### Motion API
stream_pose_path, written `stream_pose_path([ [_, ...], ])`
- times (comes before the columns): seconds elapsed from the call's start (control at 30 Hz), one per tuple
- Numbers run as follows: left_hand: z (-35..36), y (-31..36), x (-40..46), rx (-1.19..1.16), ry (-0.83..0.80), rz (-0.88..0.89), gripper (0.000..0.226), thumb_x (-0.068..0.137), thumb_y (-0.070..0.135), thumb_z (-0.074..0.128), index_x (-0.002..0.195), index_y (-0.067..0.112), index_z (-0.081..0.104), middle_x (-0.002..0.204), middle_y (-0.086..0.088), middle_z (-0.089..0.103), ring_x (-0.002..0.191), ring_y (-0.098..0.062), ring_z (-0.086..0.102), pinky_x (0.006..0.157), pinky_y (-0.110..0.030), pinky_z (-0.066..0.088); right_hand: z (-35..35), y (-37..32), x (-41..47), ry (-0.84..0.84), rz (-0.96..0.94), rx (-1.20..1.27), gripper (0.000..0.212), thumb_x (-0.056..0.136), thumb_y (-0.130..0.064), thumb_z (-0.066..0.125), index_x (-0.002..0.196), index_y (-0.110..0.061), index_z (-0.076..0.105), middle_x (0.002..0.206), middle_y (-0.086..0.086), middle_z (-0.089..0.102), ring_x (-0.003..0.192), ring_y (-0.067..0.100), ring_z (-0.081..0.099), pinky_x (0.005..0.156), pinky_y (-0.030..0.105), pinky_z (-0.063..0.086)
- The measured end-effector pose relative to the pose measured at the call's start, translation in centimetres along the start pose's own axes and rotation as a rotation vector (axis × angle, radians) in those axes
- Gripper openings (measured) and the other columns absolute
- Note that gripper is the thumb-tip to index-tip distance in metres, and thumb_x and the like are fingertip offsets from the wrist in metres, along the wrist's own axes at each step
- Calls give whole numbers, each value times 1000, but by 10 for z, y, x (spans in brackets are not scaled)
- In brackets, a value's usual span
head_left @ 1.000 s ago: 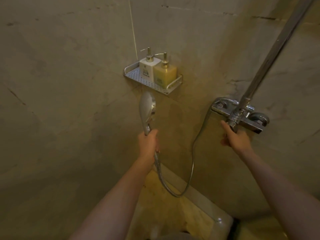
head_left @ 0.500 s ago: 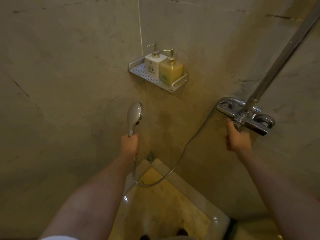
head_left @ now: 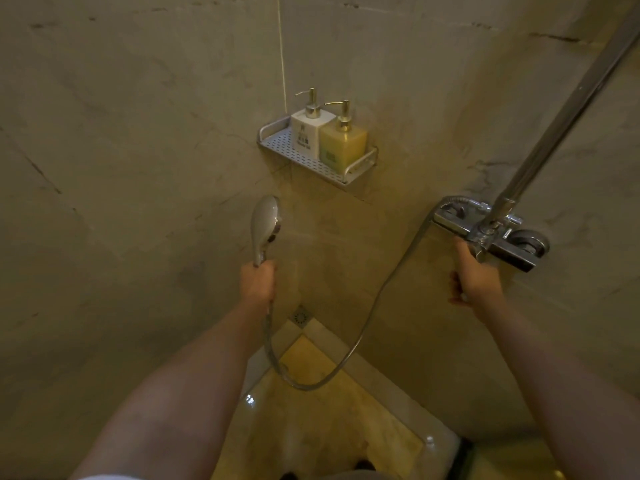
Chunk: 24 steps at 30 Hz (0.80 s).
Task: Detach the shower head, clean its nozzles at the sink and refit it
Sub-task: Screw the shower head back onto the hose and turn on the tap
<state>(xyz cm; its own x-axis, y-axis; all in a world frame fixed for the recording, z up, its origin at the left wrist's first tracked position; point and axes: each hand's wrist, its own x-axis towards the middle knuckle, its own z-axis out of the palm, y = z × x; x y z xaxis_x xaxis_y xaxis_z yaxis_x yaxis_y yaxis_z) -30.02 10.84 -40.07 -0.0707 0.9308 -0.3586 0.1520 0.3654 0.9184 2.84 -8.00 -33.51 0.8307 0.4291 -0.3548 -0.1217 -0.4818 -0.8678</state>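
My left hand (head_left: 258,282) is wrapped round the shower head (head_left: 265,225) handle, hose (head_left: 363,327) still attached. My right hand (head_left: 472,277) is at the mixer tap (head_left: 485,233); I can't tell its grip.

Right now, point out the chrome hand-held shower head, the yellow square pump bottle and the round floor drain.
chrome hand-held shower head (head_left: 264,220): head view, back of its oval head.
yellow square pump bottle (head_left: 341,148): head view, front face of its body.
round floor drain (head_left: 300,316): head view, centre of its grate.
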Motion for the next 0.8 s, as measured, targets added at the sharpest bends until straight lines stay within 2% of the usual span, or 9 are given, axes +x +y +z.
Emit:
stream_pose_path([
  [0.17,-9,0,1,-5,27,18,16,69,23,60,64,14,47,54,-5,43,50,-24,44,54,-38,40,1,1,-2,14,4,15,68,59,-83,59,68,-15,60,51,0,57,48,19,53,49,37,54],
  [0.37,-14,-4,6,23,191,60,20,80,13,65,62,11,55,63,-10,51,65,-26,53,58,-42,45,3,1,-4,16,0,26,65,60,-82,58,66,-17,57,42,-4,51,41,17,49,51,34,52],
  [0.5,-18,-6,11,53,215,83,21,82,12,62,62,10,54,67,-15,53,67,-27,54,63,-53,54,4,1,-5,12,-2,38,62,61,-80,58,65,-18,55,41,-5,50,43,17,47,53,33,50],
  [0.67,-23,-1,9,3,165,81,14,67,26,57,62,13,53,68,-16,52,66,-28,53,60,-43,46,3,2,-4,33,0,21,71,58,-86,57,66,-16,59,44,-3,53,49,20,53,50,33,50],
  [0.8,-26,1,13,-10,115,55,12,66,25,57,66,14,51,64,-12,48,69,-29,49,63,-44,40,3,2,-3,31,-2,14,72,59,-87,56,67,-16,60,44,-3,54,51,20,54,49,32,50],
])
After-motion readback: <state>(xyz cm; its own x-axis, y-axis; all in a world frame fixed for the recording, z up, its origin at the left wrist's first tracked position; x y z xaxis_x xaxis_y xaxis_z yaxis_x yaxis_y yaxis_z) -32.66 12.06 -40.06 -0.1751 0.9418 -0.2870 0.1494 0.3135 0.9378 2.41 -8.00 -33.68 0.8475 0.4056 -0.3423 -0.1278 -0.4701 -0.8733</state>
